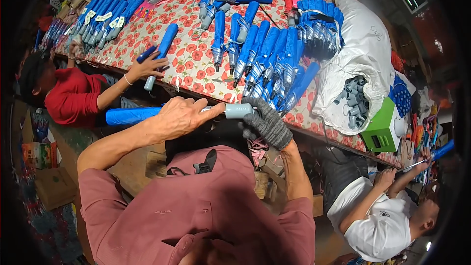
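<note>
A folded blue umbrella (131, 116) lies level in front of my body, just off the table's near edge. My left hand (182, 117), bare, is closed round it, the index finger stretched toward the handle. At its right end is a grey plastic handle (239, 111). My right hand (269, 126), in a dark grey knitted glove, grips the end of that handle; part of the fingers is hidden behind it. Beyond my right hand, several folded blue umbrellas (269, 49) lie on the table, most with dark tips toward me and no grey handle showing there.
A red-flowered cloth covers the table (194, 61). Right of me, a white sack (327, 95) holds grey handles (354, 100), beside a green box (382, 130). A co-worker in red (73, 93) handles umbrellas at left; another in white (380, 216) works at right.
</note>
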`<action>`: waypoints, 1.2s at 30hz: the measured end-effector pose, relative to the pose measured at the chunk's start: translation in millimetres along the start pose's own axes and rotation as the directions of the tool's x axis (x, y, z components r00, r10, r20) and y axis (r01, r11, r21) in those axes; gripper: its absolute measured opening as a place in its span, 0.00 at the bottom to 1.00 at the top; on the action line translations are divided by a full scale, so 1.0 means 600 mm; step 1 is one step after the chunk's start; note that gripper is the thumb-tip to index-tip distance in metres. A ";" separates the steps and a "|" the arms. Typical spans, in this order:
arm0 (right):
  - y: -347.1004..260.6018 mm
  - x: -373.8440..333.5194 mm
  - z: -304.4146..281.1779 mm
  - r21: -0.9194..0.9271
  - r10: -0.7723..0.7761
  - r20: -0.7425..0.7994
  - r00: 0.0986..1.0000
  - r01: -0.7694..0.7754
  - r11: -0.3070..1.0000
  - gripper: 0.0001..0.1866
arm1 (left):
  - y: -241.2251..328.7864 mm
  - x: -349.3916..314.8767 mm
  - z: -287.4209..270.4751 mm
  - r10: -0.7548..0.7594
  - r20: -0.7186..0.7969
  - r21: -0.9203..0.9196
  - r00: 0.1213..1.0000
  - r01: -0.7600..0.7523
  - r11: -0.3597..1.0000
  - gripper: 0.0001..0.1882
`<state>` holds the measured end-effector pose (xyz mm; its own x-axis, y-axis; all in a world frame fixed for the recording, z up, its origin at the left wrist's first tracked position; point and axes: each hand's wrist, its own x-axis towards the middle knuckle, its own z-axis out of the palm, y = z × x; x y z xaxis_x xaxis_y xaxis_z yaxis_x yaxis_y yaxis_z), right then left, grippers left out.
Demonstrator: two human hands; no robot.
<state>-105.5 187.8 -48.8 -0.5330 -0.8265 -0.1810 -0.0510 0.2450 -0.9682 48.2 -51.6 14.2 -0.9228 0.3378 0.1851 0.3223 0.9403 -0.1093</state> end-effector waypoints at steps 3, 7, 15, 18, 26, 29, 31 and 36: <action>0.100 0.028 -0.004 -0.549 -0.318 0.057 0.946 0.296 0.781 0.18 | 0.008 0.004 -0.011 0.018 0.017 0.024 1.000 -0.018 1.000 0.29; 0.067 0.014 -0.003 -0.633 -0.276 0.106 0.955 0.279 0.723 0.16 | 0.010 -0.007 0.014 0.006 0.035 -0.008 0.999 -0.006 1.000 0.27; -0.010 0.008 0.003 -0.192 -0.008 -0.060 0.998 -0.003 0.981 0.16 | 0.004 -0.010 0.018 -0.010 0.005 -0.063 1.000 0.010 0.998 0.18; 0.105 0.042 -0.015 -0.799 -0.717 0.260 0.647 0.561 0.217 0.15 | 0.002 -0.002 0.019 0.031 0.017 -0.018 0.999 -0.031 0.999 0.14; -0.022 0.004 -0.022 0.251 0.229 0.282 0.932 -0.303 0.920 0.18 | 0.004 -0.007 0.020 0.011 0.018 0.001 1.000 -0.011 1.000 0.12; -0.021 0.010 -0.030 0.265 0.270 0.406 0.873 -0.395 0.880 0.18 | 0.003 -0.005 0.019 0.026 0.020 0.021 0.999 -0.026 0.999 0.13; -0.013 0.002 -0.004 0.229 0.204 0.218 0.954 -0.253 0.940 0.18 | 0.003 -0.009 0.020 0.018 0.041 0.024 0.999 -0.019 1.000 0.13; 0.018 0.018 -0.010 0.145 0.280 0.172 0.945 -0.305 0.941 0.21 | 0.003 -0.009 0.022 0.021 0.035 0.014 0.999 -0.021 1.000 0.12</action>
<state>-116.9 185.0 -60.3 -0.3723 -0.7994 -0.4716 0.2372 0.4093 -0.8810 51.1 -52.2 0.4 -0.9228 0.3556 0.1483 0.3389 0.9323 -0.1265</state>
